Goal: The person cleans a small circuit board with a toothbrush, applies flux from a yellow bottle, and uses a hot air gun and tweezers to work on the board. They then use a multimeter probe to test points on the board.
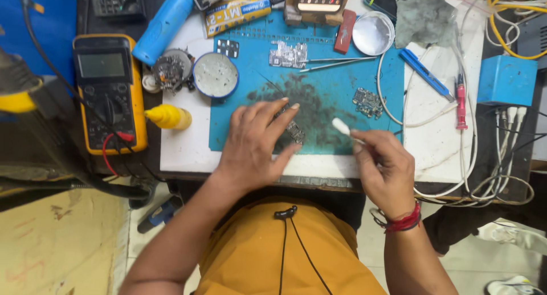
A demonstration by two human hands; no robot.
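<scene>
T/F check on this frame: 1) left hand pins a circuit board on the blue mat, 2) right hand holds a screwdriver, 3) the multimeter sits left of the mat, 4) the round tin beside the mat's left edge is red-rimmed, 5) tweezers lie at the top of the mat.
1) True. The left hand presses a small circuit board onto the blue mat.
2) False. The right hand holds a white-tipped brush, its tip near the board.
3) True. The yellow multimeter lies left of the mat.
4) False. The round tin has a blue rim.
5) True. The tweezers lie near the mat's top edge.
</scene>
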